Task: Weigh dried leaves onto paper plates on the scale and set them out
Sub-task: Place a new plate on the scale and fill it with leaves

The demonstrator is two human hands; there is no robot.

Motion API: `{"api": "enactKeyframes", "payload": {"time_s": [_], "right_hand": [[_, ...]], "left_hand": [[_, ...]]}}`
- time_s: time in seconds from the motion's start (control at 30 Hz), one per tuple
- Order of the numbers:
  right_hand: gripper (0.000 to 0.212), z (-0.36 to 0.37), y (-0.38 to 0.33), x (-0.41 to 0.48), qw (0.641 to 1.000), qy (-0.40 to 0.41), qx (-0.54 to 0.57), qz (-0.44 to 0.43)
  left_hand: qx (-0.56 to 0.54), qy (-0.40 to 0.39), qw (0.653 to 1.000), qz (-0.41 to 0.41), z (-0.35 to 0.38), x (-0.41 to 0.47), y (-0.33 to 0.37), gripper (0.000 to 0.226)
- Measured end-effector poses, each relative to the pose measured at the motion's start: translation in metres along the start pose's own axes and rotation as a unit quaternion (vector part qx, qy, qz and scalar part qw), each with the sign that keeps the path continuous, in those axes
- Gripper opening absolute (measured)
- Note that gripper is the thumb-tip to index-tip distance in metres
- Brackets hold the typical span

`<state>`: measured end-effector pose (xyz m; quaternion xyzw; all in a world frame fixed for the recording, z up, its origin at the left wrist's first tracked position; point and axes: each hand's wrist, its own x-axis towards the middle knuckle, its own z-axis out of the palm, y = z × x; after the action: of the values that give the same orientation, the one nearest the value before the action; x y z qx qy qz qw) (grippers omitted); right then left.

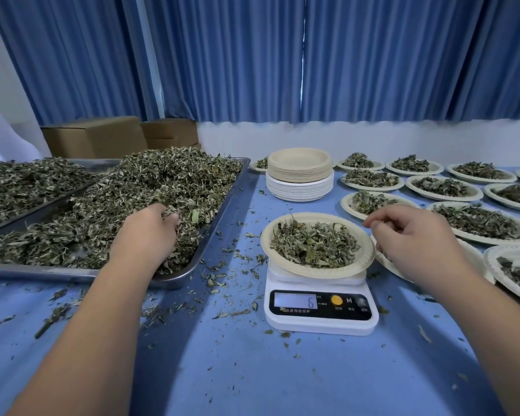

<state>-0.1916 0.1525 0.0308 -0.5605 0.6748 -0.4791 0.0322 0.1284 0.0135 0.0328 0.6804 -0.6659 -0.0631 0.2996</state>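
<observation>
The leaves (168,181) at centre left looked light and crumbly, best scooped loosely: the left hand (150,226) clutched some, while the right hand (415,235) was curled, its hold unclear.

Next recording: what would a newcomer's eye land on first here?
The heap of dried green leaves on the steel tray at left stands out first, the left hand gripping a handful. At centre, a leaf-filled beige paper plate sits on the white digital scale, the right hand beside its rim. Rows of filled white paper plates spread out at right.
</observation>
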Motion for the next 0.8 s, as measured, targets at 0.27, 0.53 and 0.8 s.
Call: {"api": "enactKeyframes", "payload": {"time_s": [0.27, 0.53, 0.8], "right_hand": [[0.032, 0.000, 0.002, 0.001, 1.000, 0.003, 0.002, 0.000], [0.032, -0.002, -0.001, 0.001, 1.000, 0.003, -0.003, -0.002], [0.030, -0.002, 0.000, 0.001, 1.000, -0.003, -0.004, 0.012]], "left_hand": [[-0.145, 0.027, 0.989, 0.023, 0.000, -0.005, 0.012, 0.035], [-0.243, 0.038, 0.967, 0.063, 0.004, -0.024, 0.040, 0.026], [-0.228, 0.038, 0.973, 0.002, 0.006, -0.014, 0.024, 0.037]]}}
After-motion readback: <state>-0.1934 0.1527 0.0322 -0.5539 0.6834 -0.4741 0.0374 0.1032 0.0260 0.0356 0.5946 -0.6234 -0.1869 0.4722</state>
